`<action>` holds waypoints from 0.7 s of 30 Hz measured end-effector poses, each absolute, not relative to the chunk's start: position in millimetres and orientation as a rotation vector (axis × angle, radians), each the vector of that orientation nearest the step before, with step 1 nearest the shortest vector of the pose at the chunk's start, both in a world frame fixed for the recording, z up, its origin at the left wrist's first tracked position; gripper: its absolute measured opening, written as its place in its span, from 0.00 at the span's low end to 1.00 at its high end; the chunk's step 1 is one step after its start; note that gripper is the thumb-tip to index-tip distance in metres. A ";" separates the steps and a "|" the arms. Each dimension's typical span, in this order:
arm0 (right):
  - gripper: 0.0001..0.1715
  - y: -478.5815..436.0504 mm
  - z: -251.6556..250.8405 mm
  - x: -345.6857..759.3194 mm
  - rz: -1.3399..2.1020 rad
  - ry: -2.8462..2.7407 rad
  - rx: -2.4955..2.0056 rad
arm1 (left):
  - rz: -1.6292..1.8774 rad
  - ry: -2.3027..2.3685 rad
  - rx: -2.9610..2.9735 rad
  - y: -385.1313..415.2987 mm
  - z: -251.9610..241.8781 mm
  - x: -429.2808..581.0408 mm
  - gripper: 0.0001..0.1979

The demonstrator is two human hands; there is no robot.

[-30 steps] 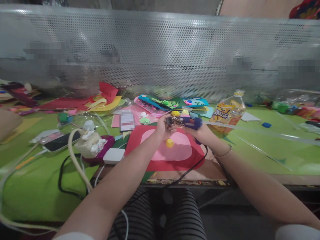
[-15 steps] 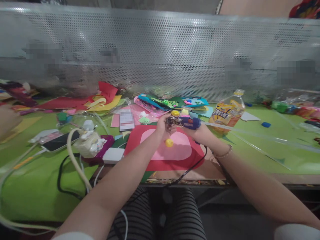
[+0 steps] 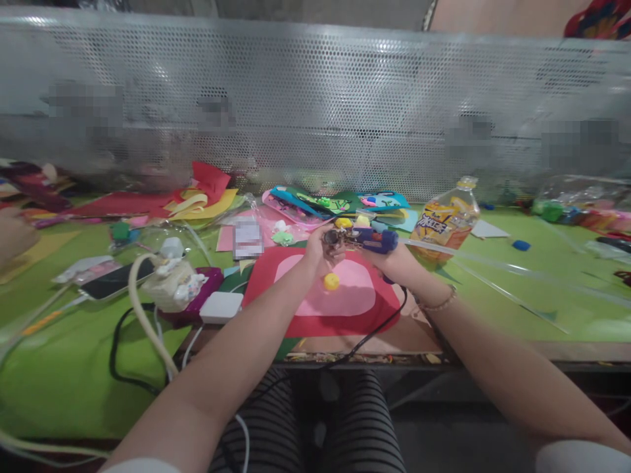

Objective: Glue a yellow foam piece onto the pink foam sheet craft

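Note:
My right hand [image 3: 397, 263] is wrapped round a blue glue gun [image 3: 377, 240], its nozzle end towards the left. A long clear glue stick [image 3: 434, 247] runs out of its back to the right. My left hand [image 3: 318, 253] is closed on a small dark round piece [image 3: 330, 238] right by the nozzle; its kind I cannot make out. Below both hands lies a pink felt shape [image 3: 355, 289] on a larger red felt piece [image 3: 266, 289]. A small yellow round piece [image 3: 331, 282] rests on the pink felt.
A bottle [image 3: 446, 220] of orange liquid stands behind my right wrist. At left are a power adapter block [image 3: 170, 286], a white charger [image 3: 221, 307], a phone [image 3: 118, 279] and cables. A perforated metal panel [image 3: 315, 98] closes the back. Another person's hand [image 3: 14, 236] shows at far left.
The view has shifted slightly. My left hand has turned a little, so the dark round piece shows more clearly by the nozzle. The glue gun stays in my right hand.

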State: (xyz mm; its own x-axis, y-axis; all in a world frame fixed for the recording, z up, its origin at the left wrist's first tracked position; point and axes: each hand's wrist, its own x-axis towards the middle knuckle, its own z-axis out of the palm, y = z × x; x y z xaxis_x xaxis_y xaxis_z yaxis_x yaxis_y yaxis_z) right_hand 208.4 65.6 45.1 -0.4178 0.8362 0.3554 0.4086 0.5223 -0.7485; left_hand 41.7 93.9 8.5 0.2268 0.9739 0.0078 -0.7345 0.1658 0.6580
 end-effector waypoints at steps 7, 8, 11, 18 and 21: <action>0.17 66.2 44.3 208.6 0.719 -2.053 -1.033 | 1.283 0.470 0.588 91.9 11.0 42.6 0.12; 0.17 65.9 44.3 208.2 0.714 -2.060 -1.016 | 1.289 0.481 0.578 91.4 11.5 42.9 0.12; 0.17 66.2 43.4 207.2 0.682 -2.072 -1.010 | 1.301 0.503 0.572 90.7 11.7 43.7 0.12; 0.17 73.0 38.2 208.9 0.557 -2.145 -1.051 | 1.285 0.498 0.584 94.2 4.8 43.7 0.10; 0.18 72.6 39.3 210.1 0.560 -2.161 -1.081 | 1.268 0.440 0.621 94.8 4.1 42.8 0.10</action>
State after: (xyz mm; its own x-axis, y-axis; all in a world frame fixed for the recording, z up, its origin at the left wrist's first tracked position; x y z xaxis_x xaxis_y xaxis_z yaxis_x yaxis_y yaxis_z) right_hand 210.1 72.6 39.3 -0.4497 0.8179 0.3589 0.5408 0.5691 -0.6194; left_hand 42.8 94.8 4.1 0.2515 0.9674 0.0307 -0.7405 0.1719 0.6497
